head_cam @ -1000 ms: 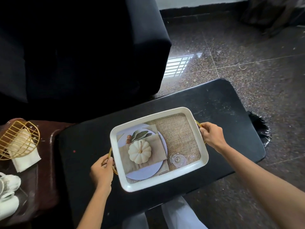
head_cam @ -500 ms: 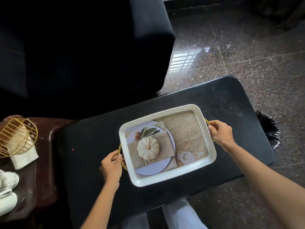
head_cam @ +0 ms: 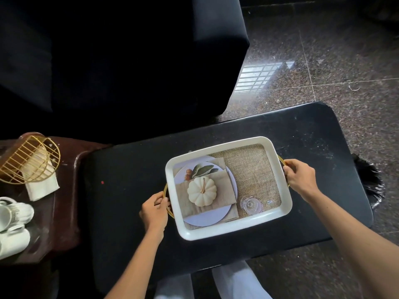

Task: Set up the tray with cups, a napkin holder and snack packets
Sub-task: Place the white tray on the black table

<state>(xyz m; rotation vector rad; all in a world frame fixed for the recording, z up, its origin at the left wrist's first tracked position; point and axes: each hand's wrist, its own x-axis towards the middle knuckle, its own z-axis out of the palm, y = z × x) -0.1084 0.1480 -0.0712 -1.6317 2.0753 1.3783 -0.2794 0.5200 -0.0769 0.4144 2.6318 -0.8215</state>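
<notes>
A single wide-angle view, worn on the person's head, looks forward and steeply down from above the near edge of the black table [head_cam: 129, 180]. The lens is close: the white tray [head_cam: 226, 229] lies just below it, slightly right of centre. The frame reaches a brown side table [head_cam: 64, 212] at the left margin, a dark sofa [head_cam: 129, 61] at the far left and speckled floor [head_cam: 323, 61] at the far right.
</notes>
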